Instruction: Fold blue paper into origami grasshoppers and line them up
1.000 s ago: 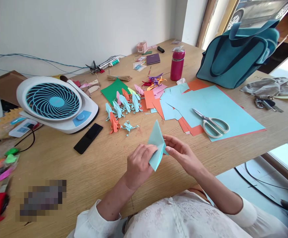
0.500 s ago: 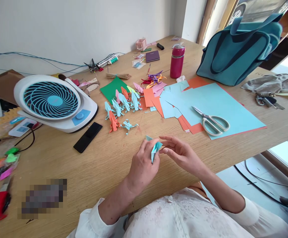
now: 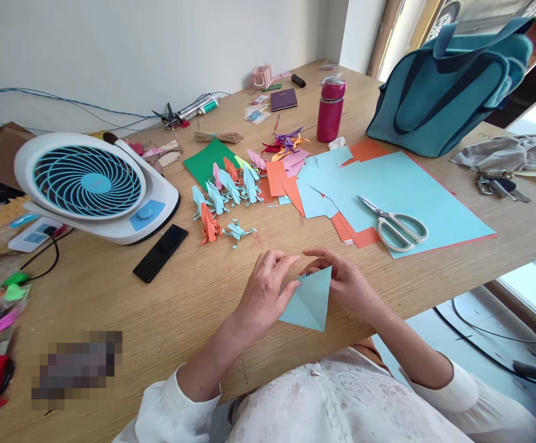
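Observation:
A partly folded sheet of light blue paper (image 3: 311,304) hangs between my hands over the front of the table. My left hand (image 3: 263,292) has its thumb on the paper's upper left side, and its fingers reach beyond the edge. My right hand (image 3: 346,283) grips the paper from the right, with some fingertips hidden behind it. Beyond them lies a small light blue folded paper figure (image 3: 239,232). An orange folded figure (image 3: 209,224) is beside it, near rows of blue, pink and orange ones.
Scissors (image 3: 399,231) rest on a large blue sheet (image 3: 443,197) at the right, among orange sheets. A pink bottle (image 3: 330,114) and a teal bag (image 3: 438,104) stand behind. Leftward are a black phone (image 3: 160,253) and a white fan (image 3: 157,200).
The paper was a narrow folded piece in my left hand; now it shows a broad, flatter, creased face lower down. My right hand has closed in on its right side.

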Demonstrator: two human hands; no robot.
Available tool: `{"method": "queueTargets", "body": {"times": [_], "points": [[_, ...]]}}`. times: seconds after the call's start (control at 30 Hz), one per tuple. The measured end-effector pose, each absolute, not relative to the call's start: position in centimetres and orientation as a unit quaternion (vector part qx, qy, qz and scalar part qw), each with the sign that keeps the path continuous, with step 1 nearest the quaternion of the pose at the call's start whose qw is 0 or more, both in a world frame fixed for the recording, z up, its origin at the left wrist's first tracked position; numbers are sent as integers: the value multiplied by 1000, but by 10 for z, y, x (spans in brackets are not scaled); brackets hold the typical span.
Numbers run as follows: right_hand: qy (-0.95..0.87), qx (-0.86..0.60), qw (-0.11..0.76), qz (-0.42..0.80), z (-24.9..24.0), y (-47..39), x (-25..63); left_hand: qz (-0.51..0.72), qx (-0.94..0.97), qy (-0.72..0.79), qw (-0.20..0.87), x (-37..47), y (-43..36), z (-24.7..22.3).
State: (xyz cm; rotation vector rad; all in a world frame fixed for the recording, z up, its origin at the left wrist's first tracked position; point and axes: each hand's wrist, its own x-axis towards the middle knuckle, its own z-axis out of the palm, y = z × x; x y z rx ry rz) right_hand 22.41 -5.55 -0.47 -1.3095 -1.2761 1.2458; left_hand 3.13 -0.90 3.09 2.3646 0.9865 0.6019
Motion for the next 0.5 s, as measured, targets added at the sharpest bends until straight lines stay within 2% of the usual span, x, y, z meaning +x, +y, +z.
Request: {"method": "queueTargets", "body": {"times": [0.13, 0.33, 0.5], "points": [[-527, -512, 463, 496, -16, -55, 222, 209, 862, 391, 246, 38, -15, 8], [-552, -580, 428, 419, -12, -65, 232, 163, 902, 397, 50, 38, -36, -23], [-533, -605, 411, 426, -5, -79, 240, 169, 924, 342, -17, 42, -24, -26]]}}
